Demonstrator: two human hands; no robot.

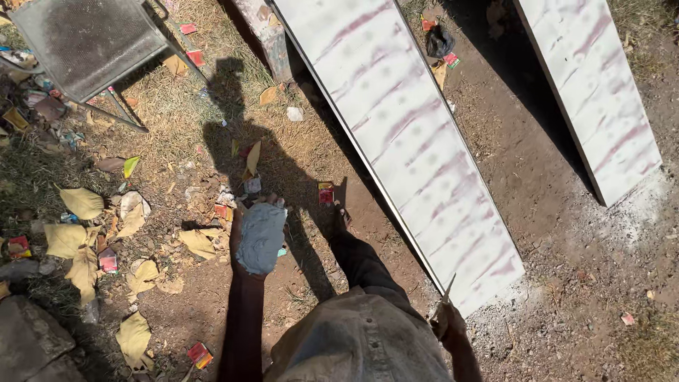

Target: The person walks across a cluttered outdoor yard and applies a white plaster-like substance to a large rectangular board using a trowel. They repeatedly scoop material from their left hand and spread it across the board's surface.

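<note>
My left hand (239, 269) is stretched out in front of me over the dirt, shut on a grey lump (261, 238) that rests in the palm; whether it is cloth or putty I cannot tell. My right hand (447, 324) is low at my side, gripping a thin metal blade (449, 288) that points up toward the near end of a long white board (410, 134) streaked with reddish marks. The blade tip is right at the board's near corner. My grey shirt and dark trouser leg fill the bottom middle.
A second streaked white board (601, 85) lies at the right. A metal chair (88, 42) stands at the top left. Dry leaves (81, 203) and scraps of litter cover the ground on the left. A stone (32, 339) sits at the bottom left.
</note>
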